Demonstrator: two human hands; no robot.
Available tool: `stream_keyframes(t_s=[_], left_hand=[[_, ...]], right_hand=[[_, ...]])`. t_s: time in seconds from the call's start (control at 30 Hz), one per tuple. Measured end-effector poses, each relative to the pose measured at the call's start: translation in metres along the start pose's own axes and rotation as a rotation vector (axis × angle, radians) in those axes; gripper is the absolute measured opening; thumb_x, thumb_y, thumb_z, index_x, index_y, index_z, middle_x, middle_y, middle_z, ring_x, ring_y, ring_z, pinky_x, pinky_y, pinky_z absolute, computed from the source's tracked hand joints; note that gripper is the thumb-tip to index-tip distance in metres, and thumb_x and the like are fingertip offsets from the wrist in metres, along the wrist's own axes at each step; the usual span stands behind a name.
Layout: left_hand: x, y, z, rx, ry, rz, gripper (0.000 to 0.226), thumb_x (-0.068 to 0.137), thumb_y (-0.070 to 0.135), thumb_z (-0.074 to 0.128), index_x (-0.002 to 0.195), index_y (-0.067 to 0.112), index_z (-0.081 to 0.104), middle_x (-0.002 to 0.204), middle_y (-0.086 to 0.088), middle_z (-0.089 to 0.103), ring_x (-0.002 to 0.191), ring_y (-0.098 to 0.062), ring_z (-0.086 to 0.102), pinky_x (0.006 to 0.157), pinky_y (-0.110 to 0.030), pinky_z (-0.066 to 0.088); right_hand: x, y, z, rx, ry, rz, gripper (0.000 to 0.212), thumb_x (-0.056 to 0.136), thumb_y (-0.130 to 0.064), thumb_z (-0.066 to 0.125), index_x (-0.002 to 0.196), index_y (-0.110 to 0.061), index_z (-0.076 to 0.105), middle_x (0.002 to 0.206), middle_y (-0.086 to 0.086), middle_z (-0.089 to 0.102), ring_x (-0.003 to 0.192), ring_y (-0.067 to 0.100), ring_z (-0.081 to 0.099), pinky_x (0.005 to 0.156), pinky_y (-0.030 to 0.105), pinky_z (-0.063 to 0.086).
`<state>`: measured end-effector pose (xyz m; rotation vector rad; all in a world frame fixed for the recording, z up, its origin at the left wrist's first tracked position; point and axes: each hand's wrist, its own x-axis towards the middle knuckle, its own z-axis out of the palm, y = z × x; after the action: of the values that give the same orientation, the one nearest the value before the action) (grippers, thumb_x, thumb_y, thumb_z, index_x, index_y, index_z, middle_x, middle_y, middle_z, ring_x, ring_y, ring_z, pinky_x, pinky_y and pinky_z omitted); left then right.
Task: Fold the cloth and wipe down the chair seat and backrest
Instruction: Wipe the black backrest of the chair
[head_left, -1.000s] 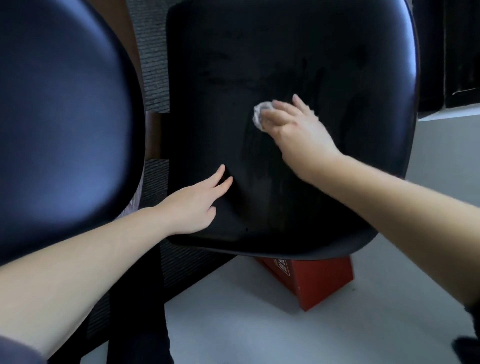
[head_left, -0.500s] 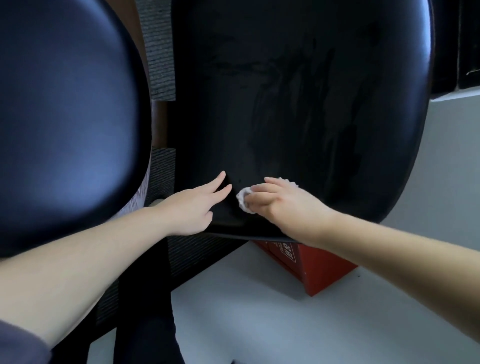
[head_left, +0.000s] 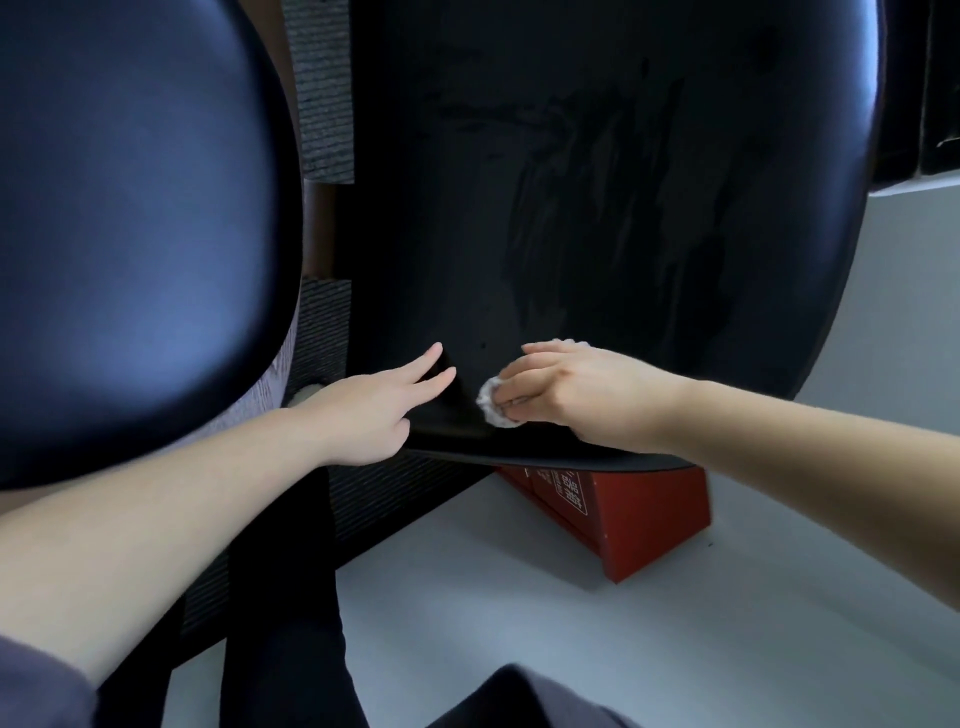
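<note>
**Change.** One second earlier the right hand (head_left: 566, 395) holds the cloth (head_left: 492, 404) at mid-panel on the chair seat (head_left: 597, 182). It has since drawn the cloth down to the near edge of the seat, and over the last half second it stays at that edge with little travel. The left hand (head_left: 371, 410) has not shifted throughout.

**Present state.**
- Right hand: fingers curled and clamped on the cloth, pressing it to the seat just inside the near rim.
- Cloth: bunched into a small white wad. Most of it is covered by the fingers, and no fold can be made out.
- Left hand: fingers straight and slightly apart, holding nothing, laid on the near left corner of the seat just beside the cloth.
- Seat: dull vertical wipe streaks (head_left: 561, 249) run through its middle.

**Meaning for the task.** One full stroke, from centre to rim, appears complete. The streaks suggest the central band is covered, while the outer right and far portions look less worked. The rounded dark panel at the left, judged to be the backrest (head_left: 130, 218), shows no streaks and probably remains to be wiped. A red box (head_left: 639, 519) sits on the floor (head_left: 519, 623) below the rim.
</note>
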<state>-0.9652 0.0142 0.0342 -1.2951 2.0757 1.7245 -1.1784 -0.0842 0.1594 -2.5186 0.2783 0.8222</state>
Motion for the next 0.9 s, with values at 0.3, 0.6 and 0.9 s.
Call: stream_keyframes(t_s=[0.3,0.6,0.9], left_hand=[[-0.002,-0.023,0.018,-0.018,-0.009,0.001,0.082,0.091,0.009,0.042,0.152,0.049,0.003,0.159,0.023,-0.018,0.08,-0.013,0.06,0.077,-0.036,0.052],[-0.001,-0.053,0.033,-0.018,0.075,0.058,0.081,0.089,0.012,0.042,0.152,0.049,0.006,0.162,0.019,-0.012,0.1,-0.018,0.063,0.079,-0.038,0.054],[0.006,-0.033,0.005,-0.128,0.233,0.113,0.075,0.09,0.009,0.046,0.155,0.034,0.018,0.163,0.016,-0.001,0.146,-0.008,0.025,0.11,-0.024,0.034]], right_hand=[[-0.012,0.002,0.008,0.112,-0.046,-0.042,0.042,0.071,0.007,0.057,0.104,-0.013,0.074,0.114,-0.001,0.068,0.113,0.026,0.061,0.107,0.042,0.04],[0.038,0.035,0.006,0.032,0.036,0.071,0.038,0.083,-0.011,0.044,0.11,-0.014,0.072,0.121,0.006,0.067,0.111,0.032,0.061,0.104,0.047,0.038],[0.032,0.01,0.016,-0.077,0.044,0.074,0.046,0.082,-0.015,0.033,0.1,-0.011,0.076,0.113,0.009,0.07,0.104,0.035,0.066,0.091,0.052,0.048]])
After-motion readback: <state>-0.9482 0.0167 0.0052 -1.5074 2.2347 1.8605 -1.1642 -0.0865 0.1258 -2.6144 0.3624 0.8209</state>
